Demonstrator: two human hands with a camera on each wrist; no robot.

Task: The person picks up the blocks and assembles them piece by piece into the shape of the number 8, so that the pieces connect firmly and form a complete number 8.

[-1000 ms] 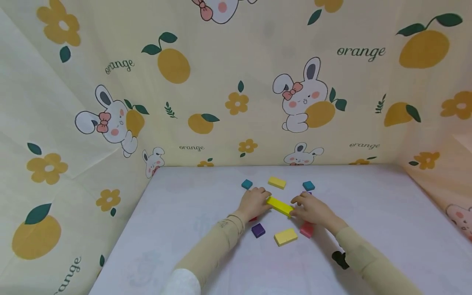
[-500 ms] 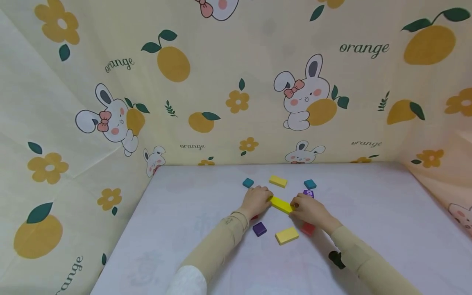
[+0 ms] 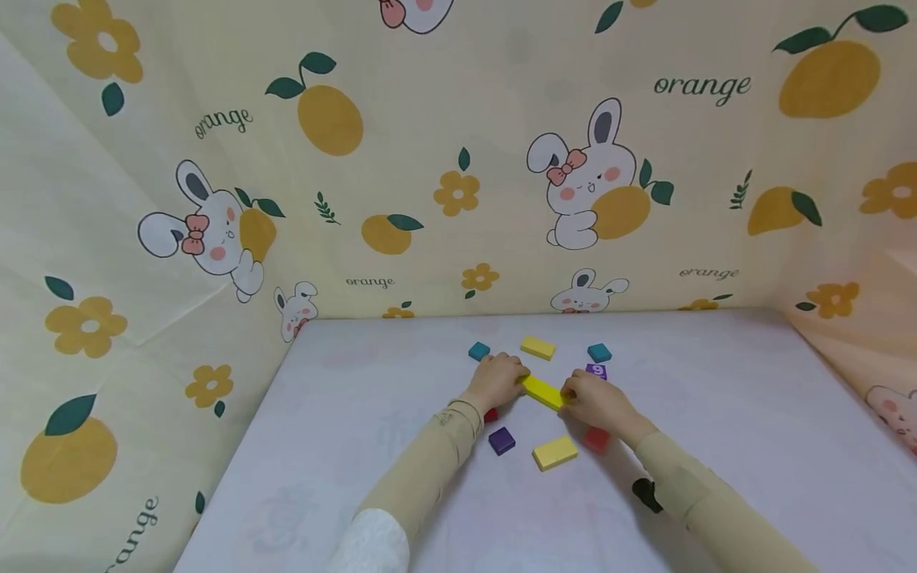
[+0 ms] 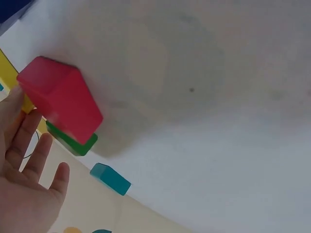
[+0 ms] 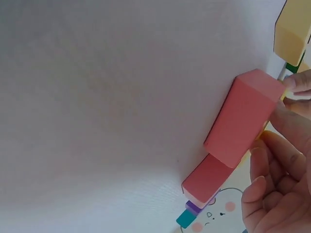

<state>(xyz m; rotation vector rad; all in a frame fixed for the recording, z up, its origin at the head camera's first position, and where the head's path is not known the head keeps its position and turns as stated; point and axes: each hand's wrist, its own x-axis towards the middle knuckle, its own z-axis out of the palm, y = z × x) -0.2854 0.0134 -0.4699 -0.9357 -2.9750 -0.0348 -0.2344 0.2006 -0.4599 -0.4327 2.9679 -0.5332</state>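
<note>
Nearest on the surface (image 3: 337,422): pale yellow block (image 3: 555,454), nearside of the gap between both sets of fingers. Dark purple block (image 3: 502,441), nearside of the left fingers. Left red block (image 3: 490,415) tucked just nearside of the left hand (image 3: 497,380), right red block (image 3: 596,439) just nearside of the right hand (image 3: 600,404).

Bar (image 3: 542,392), bright yellow, spans between the hands: left fingers pinch its left end, right fingers pinch its right. Can't tell if it's lifted. Looks light, stiff, smooth; probably a bit slippery, not fragile. Best hold: both ends, pinched across the narrow sides.

Beyond left fingers: green block (image 4: 73,141), then left teal block (image 3: 479,351). Beyond right fingers: numbered block (image 3: 596,372), then right teal block (image 3: 599,352). Far yellow block (image 3: 538,348) sits past the bar, between both hands.
</note>
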